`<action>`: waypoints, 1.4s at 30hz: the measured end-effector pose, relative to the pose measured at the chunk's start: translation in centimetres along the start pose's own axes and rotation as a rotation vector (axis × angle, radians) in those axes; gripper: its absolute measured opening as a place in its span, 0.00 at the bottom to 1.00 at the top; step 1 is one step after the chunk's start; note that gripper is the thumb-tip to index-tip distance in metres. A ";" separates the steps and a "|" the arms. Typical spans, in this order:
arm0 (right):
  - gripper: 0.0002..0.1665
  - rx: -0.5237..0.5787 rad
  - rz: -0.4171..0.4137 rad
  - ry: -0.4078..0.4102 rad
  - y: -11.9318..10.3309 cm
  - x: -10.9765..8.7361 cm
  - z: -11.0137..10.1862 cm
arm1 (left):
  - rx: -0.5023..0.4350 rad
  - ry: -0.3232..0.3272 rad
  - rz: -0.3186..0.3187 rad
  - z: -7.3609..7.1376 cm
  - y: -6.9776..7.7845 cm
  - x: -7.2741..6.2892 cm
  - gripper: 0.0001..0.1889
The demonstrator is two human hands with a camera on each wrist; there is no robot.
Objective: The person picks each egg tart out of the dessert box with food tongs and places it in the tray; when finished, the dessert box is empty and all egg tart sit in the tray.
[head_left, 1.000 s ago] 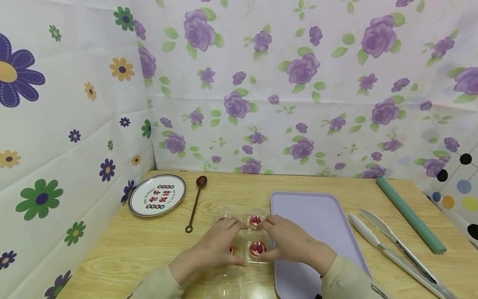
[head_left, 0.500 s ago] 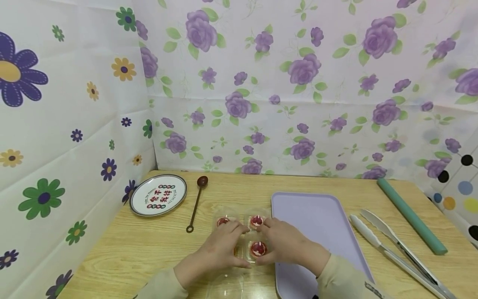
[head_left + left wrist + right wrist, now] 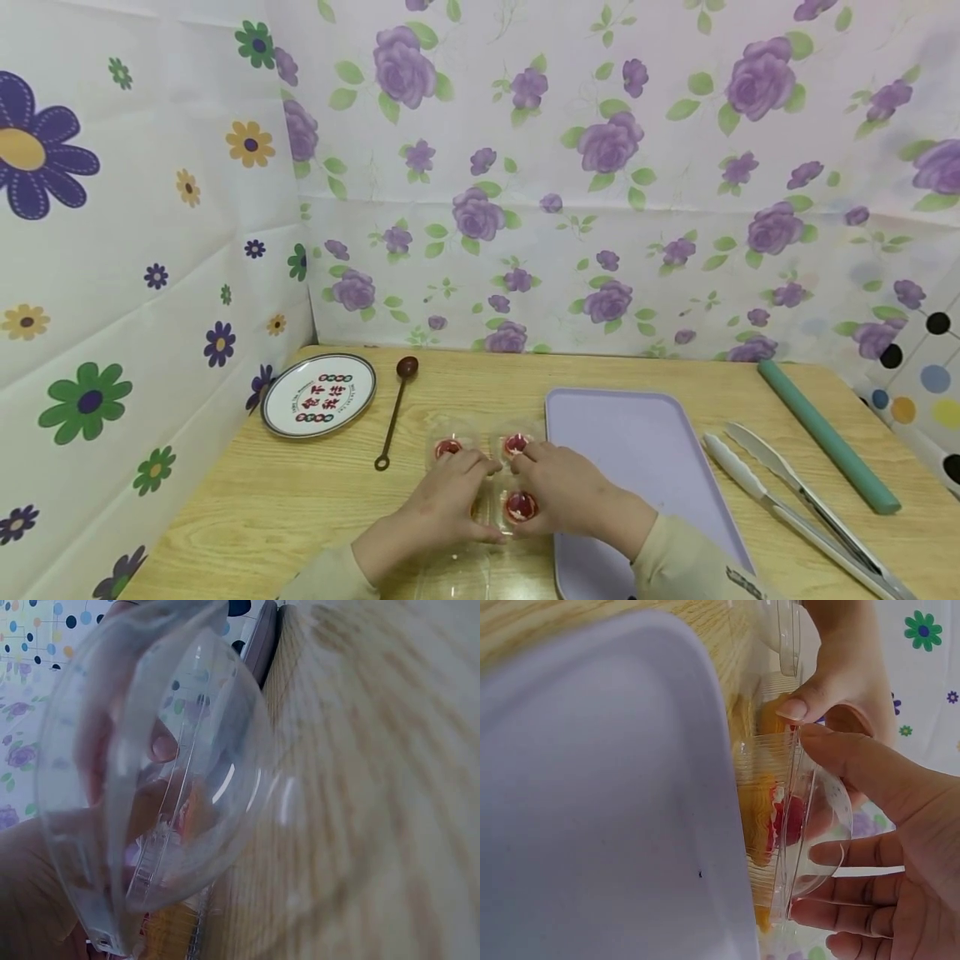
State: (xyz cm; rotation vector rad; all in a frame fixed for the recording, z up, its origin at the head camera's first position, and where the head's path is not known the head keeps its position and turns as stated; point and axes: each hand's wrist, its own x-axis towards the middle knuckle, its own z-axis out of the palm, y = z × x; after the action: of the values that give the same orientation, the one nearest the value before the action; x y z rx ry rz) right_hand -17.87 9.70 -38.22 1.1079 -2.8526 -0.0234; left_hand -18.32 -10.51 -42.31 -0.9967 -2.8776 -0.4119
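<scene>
Clear plastic containers (image 3: 763,754) are holding red-topped tarts (image 3: 520,506); the left hand (image 3: 452,498) and right hand (image 3: 566,492) are gripping them, spread wide.

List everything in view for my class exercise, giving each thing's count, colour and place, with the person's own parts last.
clear packaging: count unclear, colourless, table's centre
small pastries: at least four, golden with red tops, inside the packaging, one mostly hidden
tray: one, lavender, right of the packaging
tongs: one pair, silver with whitish tips, right of the tray
rod: one, green, table's right side
plate: one, white with dark rim and red print, table's far left
long-handled spoon: one, dark brown, right of the plate
table: one, wood-coloured, beneath these
patterned coverings: white with flowers behind and left, dots at right
sleeves: two, beige, bottom edge
left hand: one, bare, on the packaging
right hand: one, bare, on the packaging
</scene>
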 end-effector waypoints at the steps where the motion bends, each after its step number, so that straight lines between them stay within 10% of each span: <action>1: 0.39 -0.006 0.004 -0.002 0.0 0.0 0.0 | 0.001 -0.001 -0.001 0.0 0.0 0.0 0.46; 42: 0.45 0.165 0.029 0.055 1.2 -2.2 -1.6 | 0.032 0.012 0.034 0.4 -0.3 -0.2 0.41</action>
State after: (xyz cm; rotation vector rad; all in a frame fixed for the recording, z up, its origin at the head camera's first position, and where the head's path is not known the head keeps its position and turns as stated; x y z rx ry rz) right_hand -16.94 12.07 -36.76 1.0768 -2.8639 0.2446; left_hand -18.35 -10.71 -42.81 -1.0330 -2.8422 -0.3667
